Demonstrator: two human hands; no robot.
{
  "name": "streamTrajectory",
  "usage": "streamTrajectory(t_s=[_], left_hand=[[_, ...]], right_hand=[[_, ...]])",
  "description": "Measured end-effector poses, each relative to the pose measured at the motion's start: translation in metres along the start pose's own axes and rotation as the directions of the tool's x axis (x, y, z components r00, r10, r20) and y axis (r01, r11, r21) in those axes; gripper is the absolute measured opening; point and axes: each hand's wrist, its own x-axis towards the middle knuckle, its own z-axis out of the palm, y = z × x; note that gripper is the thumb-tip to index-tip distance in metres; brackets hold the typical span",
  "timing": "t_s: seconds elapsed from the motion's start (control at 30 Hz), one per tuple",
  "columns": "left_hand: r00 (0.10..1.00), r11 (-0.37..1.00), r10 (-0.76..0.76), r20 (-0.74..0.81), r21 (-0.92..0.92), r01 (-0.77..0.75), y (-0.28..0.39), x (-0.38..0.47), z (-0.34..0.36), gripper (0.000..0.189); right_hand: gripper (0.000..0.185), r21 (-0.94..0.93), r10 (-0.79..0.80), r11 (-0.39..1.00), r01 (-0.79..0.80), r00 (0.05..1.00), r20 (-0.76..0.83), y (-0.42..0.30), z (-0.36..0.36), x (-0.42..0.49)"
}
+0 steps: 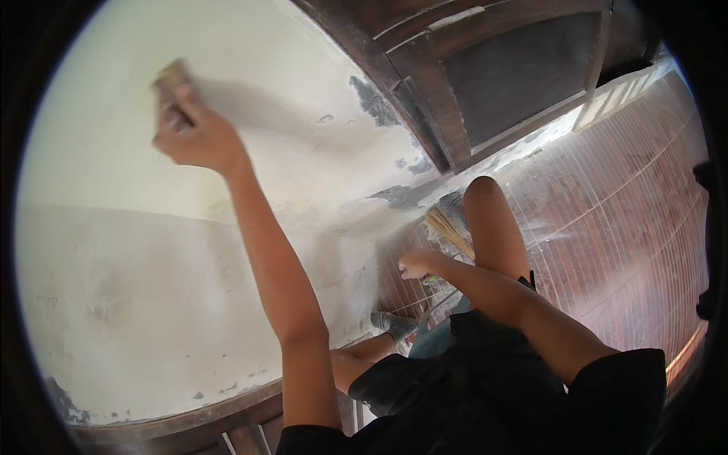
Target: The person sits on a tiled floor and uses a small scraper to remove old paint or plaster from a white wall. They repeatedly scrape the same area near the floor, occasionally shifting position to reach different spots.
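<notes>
My left hand (196, 128) is raised in front of the pale plastered wall (273, 142). It grips a small yellowish-brown block or folded pad (172, 77) between thumb and fingers; motion blur hides what exactly it is. Whether the pad touches the wall, I cannot tell. Low down near my knee, my right hand (420, 264) is loosely curled, and no object shows in it. Just below it is a small yellow-green thing (432, 279), partly covered by the forearm. Beyond that hand, a bundle of straw-coloured broom bristles (448, 228) lies beside my foot.
Dark wooden panelled doors (520, 79) border the wall at upper right, with dark wood (244, 418) at lower left. Grey patches (375, 102) mark bare plaster. Pale dust streaks the reddish tiled floor (614, 216). A light-blue item (435, 339) sits between my legs, mostly hidden.
</notes>
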Motion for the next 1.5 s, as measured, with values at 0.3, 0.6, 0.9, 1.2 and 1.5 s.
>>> streamTrajectory(t_s=[0.3, 0.6, 0.9, 1.2, 1.5], left_hand=[[0.498, 0.837, 0.387, 0.776, -0.069, -0.544, 0.005, -0.208, -0.064, 0.025], [0.962, 0.965, 0.034, 0.272, 0.242, -0.102, -0.027, -0.043, -0.043, 0.031], [0.882, 0.956, 0.141, 0.450, 0.170, -0.240, -0.021, -0.135, -0.061, 0.031], [0.833, 0.977, -0.174, 0.526, 0.197, 0.080, -0.050, -0.087, -0.081, 0.028], [0.872, 0.945, -0.054, 0.487, 0.307, -0.112, -0.017, -0.098, -0.049, 0.027]], right_hand=[[0.047, -0.084, -0.049, 0.995, 0.046, 0.998, -0.036, -0.003, -0.001, 0.011], [0.048, 0.010, -0.019, 1.000, 0.019, 1.000, 0.006, -0.002, 0.002, 0.005], [0.050, -0.051, 0.005, 0.999, -0.003, 0.999, 0.045, -0.003, 0.002, 0.019], [0.049, -0.083, -0.004, 0.996, 0.009, 0.999, 0.050, -0.006, 0.013, 0.007], [0.050, -0.069, -0.031, 0.997, 0.035, 0.998, 0.059, -0.009, 0.011, 0.019]])
